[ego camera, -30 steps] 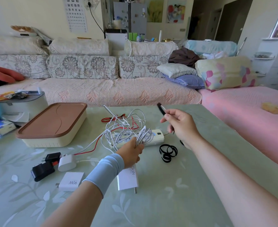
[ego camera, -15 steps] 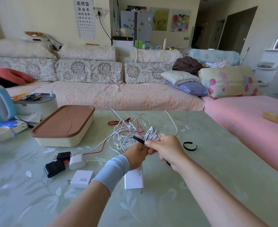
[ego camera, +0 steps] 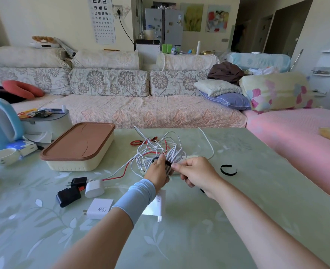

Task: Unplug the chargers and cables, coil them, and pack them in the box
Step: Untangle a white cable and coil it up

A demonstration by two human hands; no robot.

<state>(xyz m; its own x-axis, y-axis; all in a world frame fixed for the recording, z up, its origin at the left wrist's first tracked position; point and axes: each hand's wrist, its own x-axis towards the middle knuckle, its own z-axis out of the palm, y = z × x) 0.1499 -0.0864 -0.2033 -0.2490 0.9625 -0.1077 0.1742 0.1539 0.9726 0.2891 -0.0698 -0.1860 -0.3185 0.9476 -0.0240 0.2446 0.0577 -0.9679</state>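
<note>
Both grips on the white cable coil [ego camera: 175,154], held just above the tabletop [ego camera: 247,200].
Left grip [ego camera: 157,172] curled round the coil, over the loose cable tangle [ego camera: 150,146] mid-tabletop. Right grip [ego camera: 197,173] pinches a black strap [ego camera: 167,163] lying across the coil. Box [ego camera: 78,147] sits left of the tangle, brown lid on. 90W charger [ego camera: 100,209], black charger [ego camera: 68,196] and round white charger [ego camera: 94,188] lie by the left forearm. Spare strap [ego camera: 228,170] lies right of the hands, apart.

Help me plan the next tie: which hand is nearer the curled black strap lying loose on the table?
Right. The right hand is just left of the strap, apart from it; the left hand, gripping the white coil, lies farther left.
</note>
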